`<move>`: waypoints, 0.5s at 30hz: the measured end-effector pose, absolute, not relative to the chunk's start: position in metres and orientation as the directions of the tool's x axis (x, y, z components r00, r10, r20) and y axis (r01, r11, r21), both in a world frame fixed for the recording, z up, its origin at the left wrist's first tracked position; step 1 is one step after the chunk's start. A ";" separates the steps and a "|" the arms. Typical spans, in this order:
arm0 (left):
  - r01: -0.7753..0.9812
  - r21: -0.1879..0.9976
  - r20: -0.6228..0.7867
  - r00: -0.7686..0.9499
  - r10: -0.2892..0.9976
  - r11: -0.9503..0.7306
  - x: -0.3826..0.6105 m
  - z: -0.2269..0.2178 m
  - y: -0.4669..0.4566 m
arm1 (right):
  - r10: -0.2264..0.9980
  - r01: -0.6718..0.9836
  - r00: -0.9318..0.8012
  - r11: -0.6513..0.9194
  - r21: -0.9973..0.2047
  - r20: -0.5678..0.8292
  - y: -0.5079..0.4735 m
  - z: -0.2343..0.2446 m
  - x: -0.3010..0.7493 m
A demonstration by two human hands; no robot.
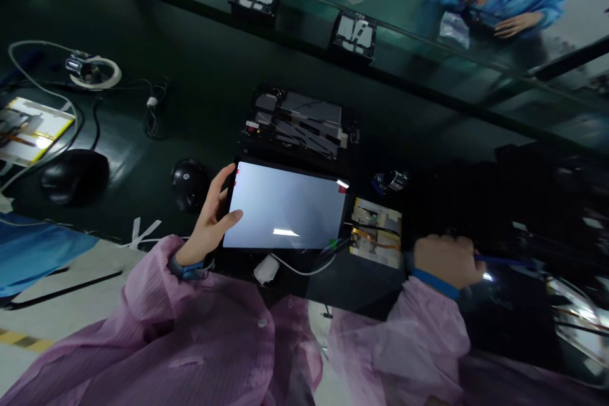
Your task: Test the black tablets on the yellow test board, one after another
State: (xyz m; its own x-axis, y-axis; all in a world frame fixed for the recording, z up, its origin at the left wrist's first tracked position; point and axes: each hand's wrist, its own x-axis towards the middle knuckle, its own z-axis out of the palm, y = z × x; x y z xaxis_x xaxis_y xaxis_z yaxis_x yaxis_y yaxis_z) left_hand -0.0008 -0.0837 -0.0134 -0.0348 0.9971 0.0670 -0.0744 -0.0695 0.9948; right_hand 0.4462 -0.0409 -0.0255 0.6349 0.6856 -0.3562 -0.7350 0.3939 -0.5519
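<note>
My left hand [209, 219] grips the left edge of a tablet screen [285, 206], thumb on the front and fingers at the back. The screen glows plain white, with small red tabs at its upper corners and a green one at lower right. Beside its right edge lies a flat pale panel [377, 254] with orange ribbon cable and dark leads. Off to the right, my right hand [447, 260] is closed in a fist, blurred. A thin blue pen-like tool [507, 261] sticks out from its thumb side; its far end is too dim to make out.
Behind the screen lies a stack of dark tablet parts [299, 124]. Two black mice [189, 184] and a coiled cable [98, 73] are on the left. Stacked trays [354, 35] line the back shelf. Across the bench, a person in blue handles a clear bag [454, 28].
</note>
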 end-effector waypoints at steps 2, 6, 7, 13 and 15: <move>-0.069 0.995 0.070 -0.040 0.997 -0.072 -0.001 -0.014 -0.084 | 0.700 -0.725 0.627 0.364 -0.585 -0.342 -0.042 -0.024 0.444; -0.054 0.996 0.070 -0.050 0.996 -0.073 -0.001 -0.015 -0.084 | 0.717 -0.709 0.619 0.334 -0.621 -0.320 -0.045 -0.023 0.443; -0.053 0.996 0.070 -0.050 0.996 -0.072 -0.001 -0.015 -0.084 | 0.721 -0.707 0.617 0.330 -0.626 -0.316 -0.046 -0.024 0.444; -0.051 0.998 0.036 -0.070 0.997 -0.039 -0.001 -0.015 -0.081 | 0.735 -0.692 0.614 0.326 -0.644 -0.288 -0.045 -0.029 0.448; -0.066 0.998 -0.001 -0.065 0.998 -0.003 0.000 -0.014 -0.080 | 0.710 -0.633 0.661 0.356 -0.688 -0.241 -0.049 -0.026 0.447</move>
State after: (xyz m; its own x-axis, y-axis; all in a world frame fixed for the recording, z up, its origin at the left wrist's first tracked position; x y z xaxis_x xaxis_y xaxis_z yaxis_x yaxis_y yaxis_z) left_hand -0.0004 -0.0804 -0.0143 -0.0650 0.9979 -0.0012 -0.0660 -0.0031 0.9978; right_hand 0.4475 -0.0490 -0.0261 0.6612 0.7104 -0.2411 -0.6328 0.3555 -0.6879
